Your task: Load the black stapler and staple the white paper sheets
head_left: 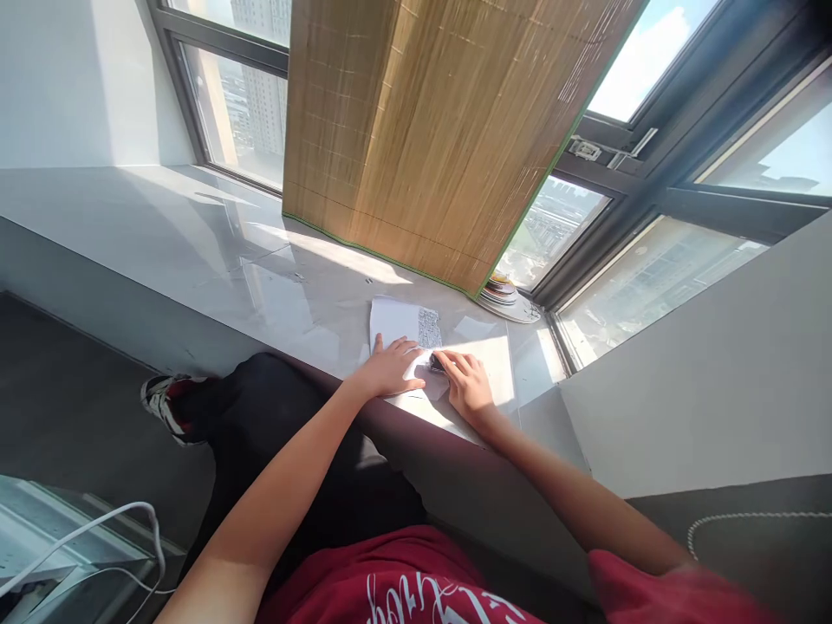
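White paper (393, 319) lies on the window sill, with a patch of dense dark markings (429, 328) along its right side. My left hand (390, 368) rests flat on the lower part of the paper, its fingers spread. My right hand (466, 381) is just to the right, fingers bent round a small black object (437, 362) at the paper's lower right edge. What the object is cannot be made out. Another pale sheet (474, 328) lies to the right of the markings.
A bamboo blind (416, 130) hangs beyond the paper down to the sill (260, 277). Stacked round plates or discs (507, 299) stand at its lower right corner. A white wall (702, 373) rises on the right. Tiny dark bits (368, 280) lie near the blind.
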`<move>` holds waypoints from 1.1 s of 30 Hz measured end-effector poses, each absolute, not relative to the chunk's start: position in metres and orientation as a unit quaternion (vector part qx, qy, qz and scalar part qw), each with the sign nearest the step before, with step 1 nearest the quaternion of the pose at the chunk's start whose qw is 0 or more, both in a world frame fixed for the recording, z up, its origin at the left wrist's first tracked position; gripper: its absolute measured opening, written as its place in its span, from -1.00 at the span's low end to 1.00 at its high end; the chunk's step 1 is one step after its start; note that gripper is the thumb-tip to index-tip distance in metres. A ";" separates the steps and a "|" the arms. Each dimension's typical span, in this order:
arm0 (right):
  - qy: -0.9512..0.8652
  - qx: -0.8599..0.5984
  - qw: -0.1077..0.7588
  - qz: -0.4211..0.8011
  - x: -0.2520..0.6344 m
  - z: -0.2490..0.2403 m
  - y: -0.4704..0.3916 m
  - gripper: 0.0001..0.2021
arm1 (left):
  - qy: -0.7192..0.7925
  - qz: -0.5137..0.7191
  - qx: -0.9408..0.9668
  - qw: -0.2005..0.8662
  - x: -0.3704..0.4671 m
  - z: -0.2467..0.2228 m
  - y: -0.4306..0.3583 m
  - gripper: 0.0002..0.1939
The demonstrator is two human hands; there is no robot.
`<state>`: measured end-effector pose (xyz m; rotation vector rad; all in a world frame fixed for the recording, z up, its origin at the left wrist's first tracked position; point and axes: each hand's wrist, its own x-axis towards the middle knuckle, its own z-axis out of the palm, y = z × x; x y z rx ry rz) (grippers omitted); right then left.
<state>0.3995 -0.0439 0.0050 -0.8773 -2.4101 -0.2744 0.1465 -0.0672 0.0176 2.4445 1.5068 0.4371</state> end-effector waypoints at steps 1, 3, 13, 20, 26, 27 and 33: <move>-0.889 -0.327 0.309 -0.087 0.400 0.004 -0.044 -0.40 | 0.515 0.151 0.836 0.118 0.146 0.017 -0.067 -0.26; -0.875 -0.324 0.353 -0.062 0.401 0.001 -0.044 -0.40 | 0.515 0.152 0.835 0.120 0.146 0.016 -0.067 -0.27; -0.858 -0.351 0.374 -0.029 0.407 0.001 -0.039 -0.39 | 0.511 0.147 0.836 0.135 0.147 0.020 -0.069 -0.29; -0.828 -0.390 0.403 -0.030 0.410 0.003 -0.034 -0.54 | 0.478 0.201 0.850 0.094 0.143 0.018 -0.072 -0.64; -0.768 -0.451 0.453 0.027 0.419 0.007 -0.027 -0.71 | 0.472 0.204 0.851 0.104 0.141 0.023 -0.074 -0.72; -0.756 -0.468 0.456 0.046 0.422 0.008 -0.025 -0.73 | 0.471 0.205 0.851 0.108 0.140 0.024 -0.075 -0.72; -0.717 -0.527 0.441 0.119 0.433 0.007 -0.016 -0.69 | 0.473 0.217 0.845 0.125 0.140 0.025 -0.075 -0.75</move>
